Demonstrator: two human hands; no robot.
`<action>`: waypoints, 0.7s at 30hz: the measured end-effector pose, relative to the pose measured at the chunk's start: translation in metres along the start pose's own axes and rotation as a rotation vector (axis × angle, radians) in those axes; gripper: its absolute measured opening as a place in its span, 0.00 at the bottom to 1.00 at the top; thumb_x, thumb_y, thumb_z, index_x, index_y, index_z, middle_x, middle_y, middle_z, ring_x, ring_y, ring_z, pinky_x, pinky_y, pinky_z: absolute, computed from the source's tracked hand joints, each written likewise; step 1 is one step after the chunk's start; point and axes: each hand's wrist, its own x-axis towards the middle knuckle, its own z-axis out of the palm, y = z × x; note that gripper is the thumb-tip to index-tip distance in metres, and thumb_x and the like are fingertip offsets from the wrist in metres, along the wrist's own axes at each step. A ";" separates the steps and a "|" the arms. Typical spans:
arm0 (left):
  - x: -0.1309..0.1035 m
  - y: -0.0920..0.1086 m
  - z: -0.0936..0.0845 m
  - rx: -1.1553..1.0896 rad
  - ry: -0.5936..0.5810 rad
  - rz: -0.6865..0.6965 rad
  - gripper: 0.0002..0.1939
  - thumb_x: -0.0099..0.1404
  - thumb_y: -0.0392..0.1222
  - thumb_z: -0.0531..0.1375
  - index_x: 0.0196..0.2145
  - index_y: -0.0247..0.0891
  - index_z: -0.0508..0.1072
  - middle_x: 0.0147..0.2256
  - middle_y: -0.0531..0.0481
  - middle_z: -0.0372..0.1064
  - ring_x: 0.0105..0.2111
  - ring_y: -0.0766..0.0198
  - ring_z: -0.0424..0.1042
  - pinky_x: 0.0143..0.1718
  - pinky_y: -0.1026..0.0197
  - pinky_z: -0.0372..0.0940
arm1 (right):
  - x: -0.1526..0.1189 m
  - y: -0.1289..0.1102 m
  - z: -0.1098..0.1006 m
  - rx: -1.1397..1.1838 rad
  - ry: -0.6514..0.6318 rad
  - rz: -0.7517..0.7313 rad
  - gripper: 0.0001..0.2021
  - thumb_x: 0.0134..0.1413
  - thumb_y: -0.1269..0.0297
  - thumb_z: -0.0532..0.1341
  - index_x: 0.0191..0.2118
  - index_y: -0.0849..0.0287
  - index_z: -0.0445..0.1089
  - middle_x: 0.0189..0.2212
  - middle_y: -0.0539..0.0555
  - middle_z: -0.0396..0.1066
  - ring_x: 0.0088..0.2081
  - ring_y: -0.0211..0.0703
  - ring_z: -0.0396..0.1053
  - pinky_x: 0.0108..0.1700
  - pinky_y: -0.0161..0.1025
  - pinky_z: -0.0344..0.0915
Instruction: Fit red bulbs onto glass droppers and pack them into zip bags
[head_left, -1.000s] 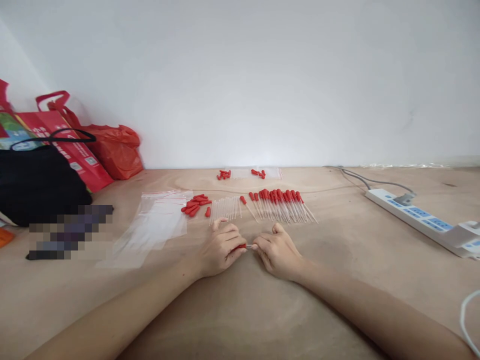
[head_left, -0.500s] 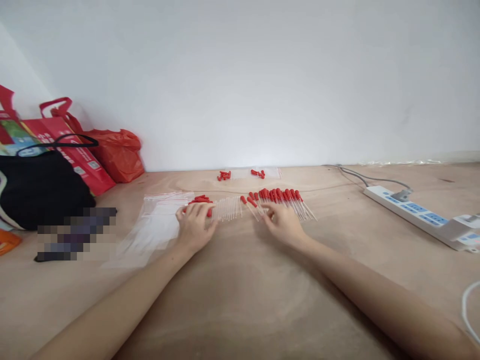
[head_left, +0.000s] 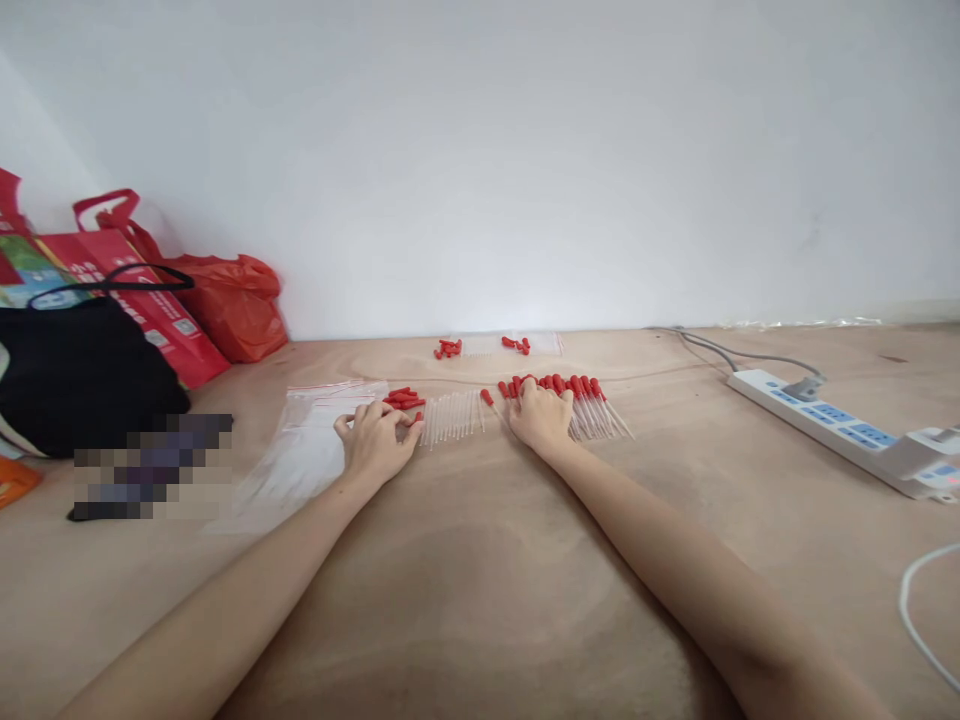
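Between the thumb and forefinger of my left hand is a red rubber bulb. A small pile of similar red bulbs lies just beyond those fingers. Clear thin tubes lie side by side to the right of that hand. My right hand is closed over the left part of a row of red-bulbed droppers; its fingers curl around a dropper there, with the fingertips partly hidden. One separate dropper lies between the tubes and my right hand.
Clear zip bags lie left of my left hand. Near the wall is another bag with red bulbs about it. A white power strip sits at right, a white cable below it. Red bags and a black bag stand at left.
My right hand has moved left and away from me, over the droppers; a dropper beside it has left its spot. My left hand has drawn back from the bulb pile, pinching one bulb.
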 end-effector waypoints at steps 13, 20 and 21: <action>-0.023 0.029 -0.022 -0.199 0.021 0.309 0.05 0.53 0.42 0.55 0.25 0.39 0.70 0.31 0.49 0.67 0.36 0.57 0.64 0.42 0.50 0.46 | -0.001 -0.038 0.010 0.049 -0.085 -0.094 0.13 0.49 0.64 0.50 0.31 0.63 0.70 0.32 0.61 0.71 0.36 0.46 0.67 0.43 0.45 0.46; -0.029 0.041 -0.020 -0.298 -0.141 0.409 0.08 0.53 0.46 0.57 0.31 0.41 0.70 0.33 0.50 0.69 0.36 0.57 0.64 0.42 0.50 0.47 | 0.009 -0.041 0.018 0.082 -0.066 -0.032 0.13 0.49 0.63 0.51 0.34 0.65 0.69 0.32 0.62 0.71 0.36 0.49 0.67 0.42 0.45 0.46; -0.028 0.041 -0.018 -0.304 -0.147 0.402 0.09 0.54 0.47 0.57 0.31 0.41 0.71 0.34 0.50 0.69 0.37 0.57 0.64 0.42 0.50 0.47 | 0.010 -0.042 0.020 0.072 -0.070 -0.022 0.13 0.49 0.64 0.51 0.34 0.65 0.69 0.32 0.62 0.71 0.36 0.49 0.68 0.42 0.45 0.46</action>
